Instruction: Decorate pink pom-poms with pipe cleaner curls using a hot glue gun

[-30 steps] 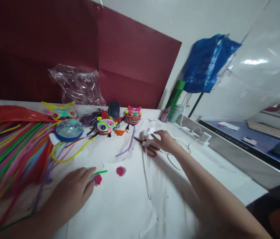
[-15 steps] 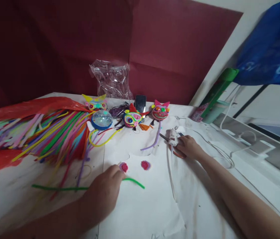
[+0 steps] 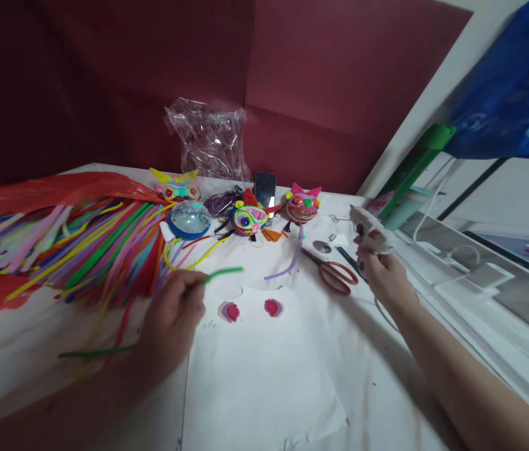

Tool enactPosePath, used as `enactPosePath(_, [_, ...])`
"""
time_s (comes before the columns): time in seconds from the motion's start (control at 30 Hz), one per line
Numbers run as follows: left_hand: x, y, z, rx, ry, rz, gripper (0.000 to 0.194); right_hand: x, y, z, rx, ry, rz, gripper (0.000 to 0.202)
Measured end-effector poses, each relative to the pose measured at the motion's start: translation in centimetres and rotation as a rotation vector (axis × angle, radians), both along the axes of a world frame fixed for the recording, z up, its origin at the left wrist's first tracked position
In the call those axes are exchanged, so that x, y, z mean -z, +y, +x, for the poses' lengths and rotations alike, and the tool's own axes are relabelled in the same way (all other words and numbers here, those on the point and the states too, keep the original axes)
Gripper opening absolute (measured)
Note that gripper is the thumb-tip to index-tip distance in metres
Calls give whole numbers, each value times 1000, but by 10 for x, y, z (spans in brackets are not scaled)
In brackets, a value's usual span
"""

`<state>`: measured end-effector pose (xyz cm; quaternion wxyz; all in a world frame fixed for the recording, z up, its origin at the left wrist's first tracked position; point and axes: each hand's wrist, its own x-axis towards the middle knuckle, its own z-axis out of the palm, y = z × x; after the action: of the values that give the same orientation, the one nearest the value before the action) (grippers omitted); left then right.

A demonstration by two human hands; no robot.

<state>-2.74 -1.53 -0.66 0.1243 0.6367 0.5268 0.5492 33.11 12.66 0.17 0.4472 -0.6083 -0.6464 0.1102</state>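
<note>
My left hand [image 3: 174,319] is closed around a green pipe cleaner [image 3: 225,272], whose tip sticks out past the fingers above the white paper [image 3: 264,376]. At the right, my right hand [image 3: 384,269] grips a white glue gun [image 3: 371,232], lifted off the table. Two red and purple eye shapes [image 3: 273,307] lie on the paper. Between my hands are red-handled scissors [image 3: 338,277] and a purple pipe cleaner [image 3: 290,267]. Three colourful animal-faced balls, one of them pink-eared [image 3: 302,205], stand at the back by a clear half shell [image 3: 190,219].
A pile of coloured pipe cleaners [image 3: 99,250] on red plastic covers the left side. A phone [image 3: 265,189] and clear plastic bag [image 3: 212,141] stand at the back. White cables, a green box [image 3: 417,169] and a cup [image 3: 405,208] are at the right.
My left hand has lifted the green pipe cleaner up and left. My right hand has raised the glue gun to the right, uncovering the scissors and a round metal piece.
</note>
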Motion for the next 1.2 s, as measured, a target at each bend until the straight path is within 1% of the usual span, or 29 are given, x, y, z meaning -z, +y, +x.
enactPosePath(0.03, [-4, 1, -3, -26, -71, 11, 10, -2, -7, -8, -28, 80, -37, 34])
enactPosePath(0.07, [-6, 0, -4, -31, -65, 12, 8, -4, -15, -16, -95, 154, -83, 32])
enactPosePath(0.1, [-5, -3, -3, -17, 7, 17, 8, -6, -23, -25, -190, 221, -125, 32])
enactPosePath(0.17, [2, -12, 5, 67, 344, 9, 13, -10, -40, -44, -402, 284, -231, 32])
enactPosePath(0.23, [15, -24, 17, 165, 667, 72, 22, -13, -58, -63, -550, 220, -387, 33])
enactPosePath(0.3, [29, -33, 29, 125, 922, 17, 17, -14, -74, -82, -654, 199, -507, 34])
enactPosePath(0.37, [38, -37, 36, 86, 1035, 0, 13, -12, -86, -97, -760, 193, -617, 36])
enactPosePath(0.43, [43, -37, 38, 70, 1063, -3, 11, -8, -91, -106, -818, 191, -683, 36])
enactPosePath(0.5, [45, -35, 36, 68, 1060, 0, 12, -2, -91, -109, -831, 191, -702, 34])
enactPosePath(0.6, [45, -33, 33, 44, 1004, 12, 14, 7, -88, -108, -856, 204, -720, 32])
enactPosePath(0.7, [43, -28, 30, 5, 934, -19, 17, 13, -85, -106, -873, 228, -748, 33])
enactPosePath(0.83, [43, -21, 29, 12, 915, -73, 18, 14, -85, -104, -869, 213, -797, 34])
enactPosePath(1.0, [46, -20, 29, -6, 896, -73, 19, 15, -84, -102, -900, 178, -798, 38])
enactPosePath(1.13, [46, -17, 25, 36, 849, -153, 21, 17, -84, -101, -881, 175, -796, 43])
enactPosePath(1.2, [47, -14, 24, 35, 851, -166, 20, 17, -84, -102, -863, 177, -820, 45])
